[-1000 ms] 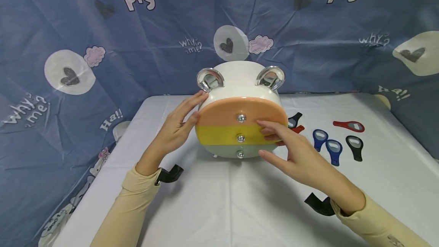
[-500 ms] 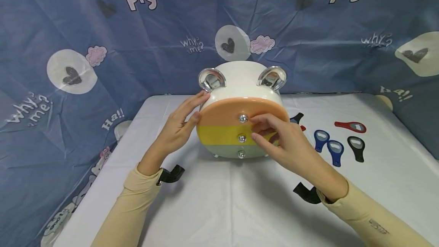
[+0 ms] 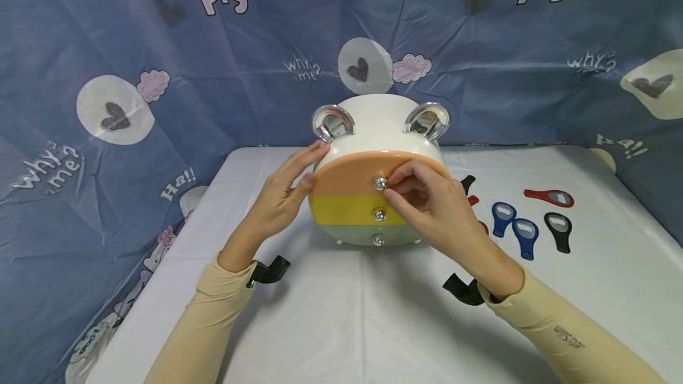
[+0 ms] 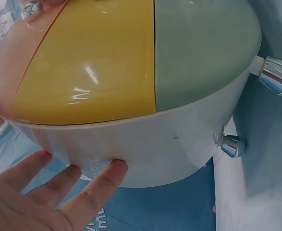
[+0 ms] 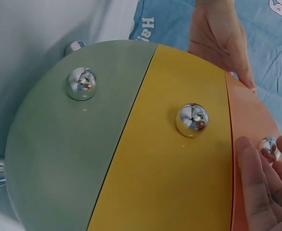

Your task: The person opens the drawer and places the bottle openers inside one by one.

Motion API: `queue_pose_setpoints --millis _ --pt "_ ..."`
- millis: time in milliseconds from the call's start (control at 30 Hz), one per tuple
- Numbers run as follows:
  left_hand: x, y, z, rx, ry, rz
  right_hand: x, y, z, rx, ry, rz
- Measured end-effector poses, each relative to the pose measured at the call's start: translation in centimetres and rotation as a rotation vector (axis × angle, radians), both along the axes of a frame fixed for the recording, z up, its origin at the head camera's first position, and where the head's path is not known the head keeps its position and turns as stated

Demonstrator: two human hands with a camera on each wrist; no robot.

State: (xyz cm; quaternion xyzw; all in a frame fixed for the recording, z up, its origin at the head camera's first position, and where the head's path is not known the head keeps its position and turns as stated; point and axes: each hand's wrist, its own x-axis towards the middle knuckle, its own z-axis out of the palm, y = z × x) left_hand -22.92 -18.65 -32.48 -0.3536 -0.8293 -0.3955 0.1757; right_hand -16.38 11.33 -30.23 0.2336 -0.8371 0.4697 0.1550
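A white cabinet (image 3: 376,117) with silver ears has an orange, a yellow (image 3: 341,210) and a green drawer front, each bearing a round silver knob. My left hand (image 3: 274,197) rests against the cabinet's left side; in the left wrist view its spread fingers (image 4: 90,197) touch the white wall. Beside the orange drawer's knob (image 3: 381,183) is my right hand (image 3: 440,209), fingers bent, index finger and thumb parted around it. In the right wrist view a gap shows between one fingertip (image 5: 245,144) and this knob; firm contact is not plain. All drawer fronts sit flush.
Several bottle openers lie on the white table to the right: a red one (image 3: 549,197), a black one (image 3: 558,230) and blue ones (image 3: 526,236). More lie partly hidden behind my right hand. A blue printed cloth (image 3: 256,76) hangs behind the table.
My right hand has moved left and up across the drawer fronts to the orange drawer's knob, its thumb and index finger drawing closer together. My left hand has stayed against the cabinet's side.
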Motion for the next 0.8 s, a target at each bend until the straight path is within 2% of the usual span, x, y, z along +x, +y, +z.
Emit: queue_pose_setpoints --millis 433,800 --pt "0.0 0.0 0.1 0.001 -0.011 -0.001 -0.4 -1.0 0.1 -0.028 0.151 -0.023" --pt "-0.1 -0.1 -0.1 -0.001 -0.013 0.009 -0.8 -1.5 -0.2 0.007 0.236 -0.035"
